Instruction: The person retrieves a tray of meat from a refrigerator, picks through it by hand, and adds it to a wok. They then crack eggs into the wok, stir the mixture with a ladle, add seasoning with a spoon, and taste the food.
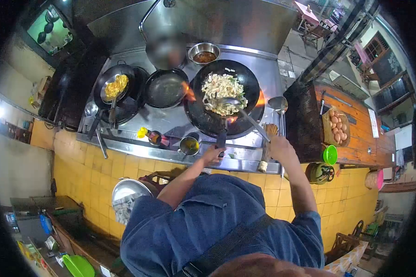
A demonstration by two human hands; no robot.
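A large black wok (198,121) sits over a burner, with orange flames (261,98) at its side. My left hand (212,155) is closed around the wok's dark handle (222,137) at the front edge of the stove. In the wok lies a heap of pale shredded food or flat noodles (223,88) with bits of green. My right hand (281,148) grips the long handle of a metal ladle (252,121), whose round head rests among the food. Under that hand stands a holder with thin sticks (269,131).
Left of the wok are an empty black pan (166,87) and a pan with yellow egg (117,87). A steel bowl of brown sauce (204,53) stands behind. Another ladle (278,104) lies right. Eggs (338,127) and a green bowl (330,155) occupy the wooden table.
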